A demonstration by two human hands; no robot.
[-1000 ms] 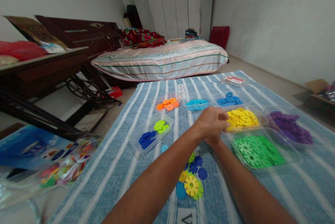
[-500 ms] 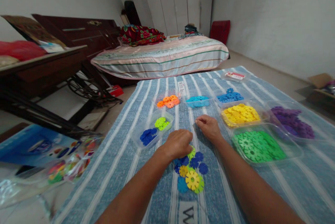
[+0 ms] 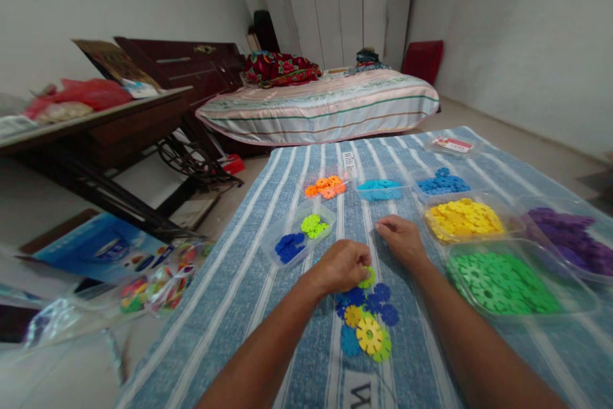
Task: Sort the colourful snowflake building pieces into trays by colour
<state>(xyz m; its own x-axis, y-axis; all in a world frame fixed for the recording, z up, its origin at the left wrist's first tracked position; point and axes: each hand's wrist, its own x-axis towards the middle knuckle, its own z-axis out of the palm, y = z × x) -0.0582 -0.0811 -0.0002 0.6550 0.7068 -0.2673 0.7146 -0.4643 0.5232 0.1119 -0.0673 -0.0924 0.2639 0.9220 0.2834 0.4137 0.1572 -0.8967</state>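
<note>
Well, the left hand (image 3: pixel 341 266) has its fingers close together, a lime-green disc (image 3: pixel 368 279) right at their tips; the right hand (image 3: pixel 403 241) curls nearby (whether either grips anything, I can't tell).

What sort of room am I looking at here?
Most likely a bedroom in a home: a bed with a striped cover stands in the background, a red floral bundle lies on it, and tall pale cabinet doors rise behind.

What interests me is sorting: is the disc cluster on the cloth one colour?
No, the disc cluster near the left hand mixes yellow, lime and blue.
</note>
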